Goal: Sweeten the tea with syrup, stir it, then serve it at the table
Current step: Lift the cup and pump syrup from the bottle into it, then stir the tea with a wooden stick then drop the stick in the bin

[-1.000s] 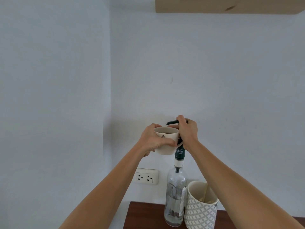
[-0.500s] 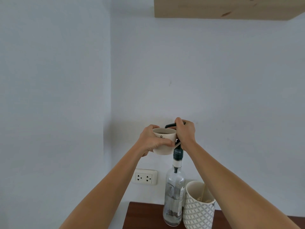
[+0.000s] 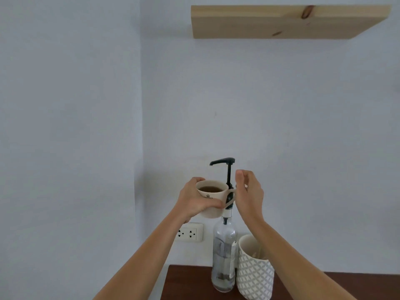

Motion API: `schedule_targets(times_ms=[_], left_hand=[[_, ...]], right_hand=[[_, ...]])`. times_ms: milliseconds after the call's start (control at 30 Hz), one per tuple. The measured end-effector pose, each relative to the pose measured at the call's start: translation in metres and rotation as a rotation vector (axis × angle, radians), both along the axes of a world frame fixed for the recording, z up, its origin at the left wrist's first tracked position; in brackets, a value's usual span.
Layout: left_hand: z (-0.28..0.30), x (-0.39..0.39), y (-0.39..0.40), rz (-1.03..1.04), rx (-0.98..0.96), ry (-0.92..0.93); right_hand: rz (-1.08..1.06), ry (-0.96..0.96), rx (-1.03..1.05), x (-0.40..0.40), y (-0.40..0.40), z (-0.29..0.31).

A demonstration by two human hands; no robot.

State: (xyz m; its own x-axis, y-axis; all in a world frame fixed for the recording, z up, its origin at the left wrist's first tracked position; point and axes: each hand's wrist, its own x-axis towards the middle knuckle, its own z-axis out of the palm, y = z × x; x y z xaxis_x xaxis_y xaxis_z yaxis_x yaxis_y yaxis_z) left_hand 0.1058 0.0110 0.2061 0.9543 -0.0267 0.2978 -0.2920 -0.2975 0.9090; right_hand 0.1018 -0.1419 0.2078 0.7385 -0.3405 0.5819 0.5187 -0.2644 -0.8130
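Note:
A cream mug of dark tea (image 3: pixel 213 198) is held in the air by my left hand (image 3: pixel 192 201), which wraps its left side. The mug sits just below the spout of a black pump (image 3: pixel 224 162) on a clear glass syrup bottle (image 3: pixel 224 256) standing on the dark wooden table (image 3: pixel 186 284). The pump head stands fully raised. My right hand (image 3: pixel 249 193) hovers right of the pump stem, fingers apart and holding nothing.
A white patterned cup (image 3: pixel 254 273) holding wooden sticks stands right of the bottle. A wall socket (image 3: pixel 189 232) is low on the wall behind. A pale wooden shelf (image 3: pixel 287 21) hangs high above. A wall corner runs down on the left.
My right hand has come off the pump head, which has risen to full height. The mug stays in my left hand under the spout. The camera has tilted, showing more shelf.

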Motion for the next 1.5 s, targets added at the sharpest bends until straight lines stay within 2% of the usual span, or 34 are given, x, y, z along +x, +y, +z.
schedule_targets(times_ms=[100, 267, 533, 733, 1033, 1100, 1167, 1333, 1500], left_hand=[[-0.025, -0.013, -0.007, -0.011, 0.007, -0.013], [-0.083, -0.041, -0.024, -0.052, -0.001, 0.015], [-0.191, -0.083, -0.053, -0.176, 0.004, 0.125], [-0.24, -0.096, -0.065, -0.194, 0.016, 0.134], [-0.254, -0.094, -0.067, -0.195, 0.052, 0.074], [-0.253, -0.093, -0.067, -0.186, 0.059, 0.052], [-0.254, -0.093, -0.067, -0.178, 0.064, 0.04], [-0.258, -0.093, -0.07, -0.136, 0.151, 0.09], [-0.265, -0.092, -0.069, -0.148, 0.159, 0.096]], right_hand=[[0.085, 0.06, -0.004, -0.008, -0.008, -0.038], [0.277, 0.273, 0.044, -0.031, -0.025, -0.092], [0.286, 0.503, 0.232, -0.079, -0.054, -0.181], [0.23, 0.533, 0.237, -0.091, -0.063, -0.224], [0.269, 0.539, 0.248, -0.09, -0.069, -0.239], [0.264, 0.554, 0.201, -0.088, -0.072, -0.241], [0.17, 0.548, 0.088, -0.084, -0.076, -0.243], [-0.162, 0.283, -0.226, -0.059, -0.097, -0.205], [-0.079, 0.354, -0.605, -0.027, -0.116, -0.162]])
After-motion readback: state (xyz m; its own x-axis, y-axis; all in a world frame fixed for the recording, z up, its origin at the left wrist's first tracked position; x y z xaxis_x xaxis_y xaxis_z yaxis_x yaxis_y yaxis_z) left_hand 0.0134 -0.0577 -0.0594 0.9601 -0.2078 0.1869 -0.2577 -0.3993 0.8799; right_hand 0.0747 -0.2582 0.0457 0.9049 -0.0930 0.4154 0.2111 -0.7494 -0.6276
